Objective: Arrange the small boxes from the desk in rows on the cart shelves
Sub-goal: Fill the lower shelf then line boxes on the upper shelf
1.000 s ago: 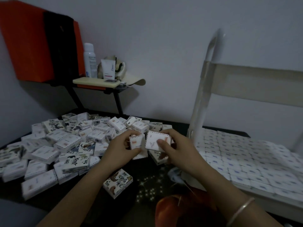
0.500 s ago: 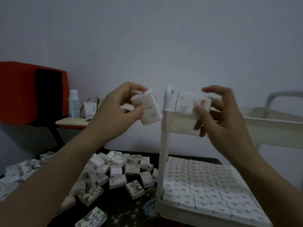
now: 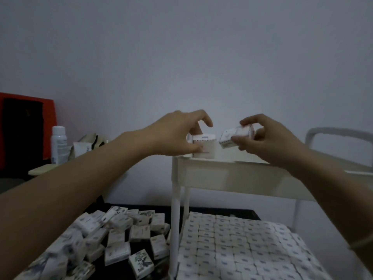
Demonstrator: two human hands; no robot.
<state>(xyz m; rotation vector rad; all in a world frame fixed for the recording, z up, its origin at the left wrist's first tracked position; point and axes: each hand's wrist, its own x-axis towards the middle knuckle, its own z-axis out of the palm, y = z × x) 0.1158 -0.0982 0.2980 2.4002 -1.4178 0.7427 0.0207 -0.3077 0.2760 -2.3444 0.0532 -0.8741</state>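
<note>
My left hand (image 3: 177, 136) grips a small white box (image 3: 204, 147) and holds it upright at the near left corner of the cart's top shelf (image 3: 228, 175). Just to the right, my right hand (image 3: 264, 140) holds a second small box (image 3: 235, 136) tilted in the air above the same shelf. The cart's lower shelf is filled with tight rows of white boxes (image 3: 242, 245). A loose pile of small boxes (image 3: 113, 237) lies on the dark desk at the lower left.
The cart's white corner post (image 3: 175, 229) stands between the pile and the lower shelf. Its handle (image 3: 339, 131) arches at the right. A spray bottle (image 3: 59, 145) and a tube sit on a small side stand beside a red and black object (image 3: 24, 126).
Both hands lifted a box each from the desk pile up to the top shelf. The left box has come down onto the shelf's corner; the right box hovers beside it.
</note>
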